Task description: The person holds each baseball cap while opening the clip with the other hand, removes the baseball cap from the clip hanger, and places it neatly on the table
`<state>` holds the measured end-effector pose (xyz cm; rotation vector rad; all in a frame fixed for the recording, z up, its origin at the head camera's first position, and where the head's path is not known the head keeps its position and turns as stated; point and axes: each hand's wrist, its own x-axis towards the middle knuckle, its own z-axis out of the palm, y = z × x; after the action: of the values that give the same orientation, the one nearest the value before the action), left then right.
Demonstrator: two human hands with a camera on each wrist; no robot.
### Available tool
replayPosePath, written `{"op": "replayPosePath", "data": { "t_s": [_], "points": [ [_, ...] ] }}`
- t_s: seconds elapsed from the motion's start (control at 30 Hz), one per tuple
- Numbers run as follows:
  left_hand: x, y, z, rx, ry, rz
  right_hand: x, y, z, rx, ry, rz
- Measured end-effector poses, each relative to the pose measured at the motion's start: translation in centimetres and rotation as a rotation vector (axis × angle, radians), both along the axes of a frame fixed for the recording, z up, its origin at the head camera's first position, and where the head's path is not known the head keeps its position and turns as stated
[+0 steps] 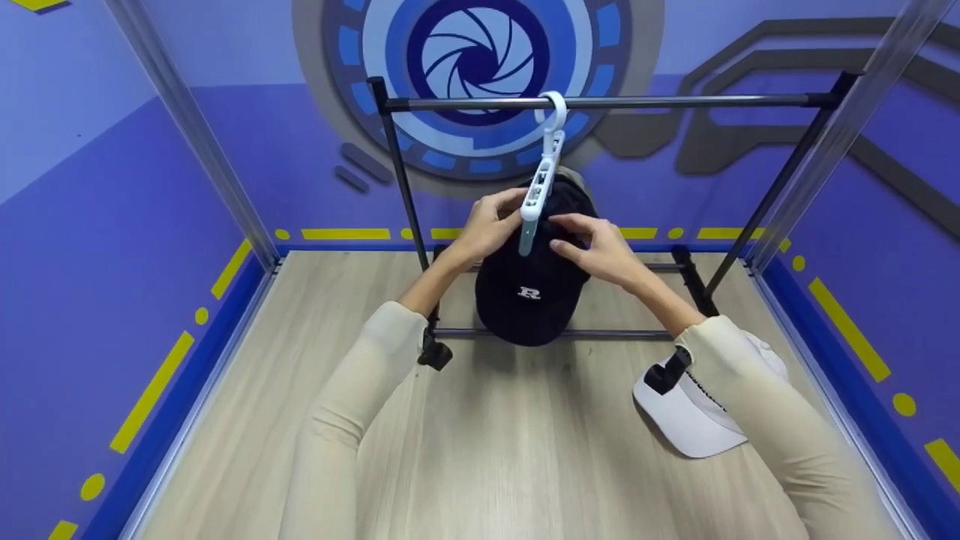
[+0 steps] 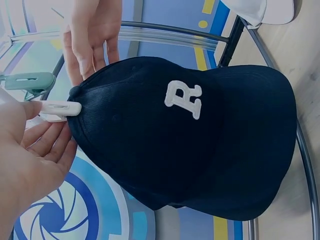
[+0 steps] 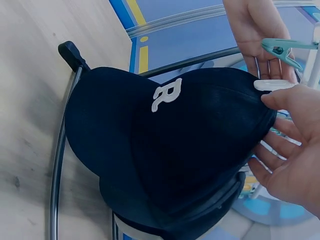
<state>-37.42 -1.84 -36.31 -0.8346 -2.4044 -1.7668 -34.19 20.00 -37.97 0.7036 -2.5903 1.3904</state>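
A black cap (image 1: 529, 300) with a white "R" hangs crown-down under a white clip hanger (image 1: 546, 161) hooked on the rack's top bar (image 1: 675, 100). My left hand (image 1: 491, 223) pinches the hanger's white clip (image 2: 60, 107) between thumb and fingers, right at the cap's (image 2: 190, 150) edge. My right hand (image 1: 596, 251) holds the cap's (image 3: 165, 150) edge beside that clip (image 3: 272, 85), thumb on top and fingers underneath. A green clip (image 2: 27, 81) on the same hanger holds nothing.
The black metal rack stands on a pale wood floor, with low rails (image 1: 555, 332) and a foot (image 1: 435, 352) near my left elbow. A white cap (image 1: 686, 420) lies on the floor under my right forearm. Blue walls enclose the space.
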Motion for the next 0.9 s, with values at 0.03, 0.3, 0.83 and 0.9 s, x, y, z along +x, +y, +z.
{"op": "replayPosePath", "data": {
  "t_s": [0.03,0.3,0.83,0.9],
  "points": [
    [0.0,0.0,0.0,0.007,-0.011,-0.007,-0.1,-0.2,0.0,0.000,-0.001,-0.003],
    [0.0,-0.1,0.3,0.019,-0.082,-0.054,-0.6,-1.2,-0.3,0.043,-0.032,0.015],
    [-0.1,0.2,0.8,0.079,-0.098,-0.025,-0.5,-1.1,-0.2,-0.012,-0.155,0.111],
    [-0.2,0.2,0.7,0.088,-0.102,-0.028,-0.4,-1.1,-0.3,-0.013,-0.164,0.119]
  ]
}}
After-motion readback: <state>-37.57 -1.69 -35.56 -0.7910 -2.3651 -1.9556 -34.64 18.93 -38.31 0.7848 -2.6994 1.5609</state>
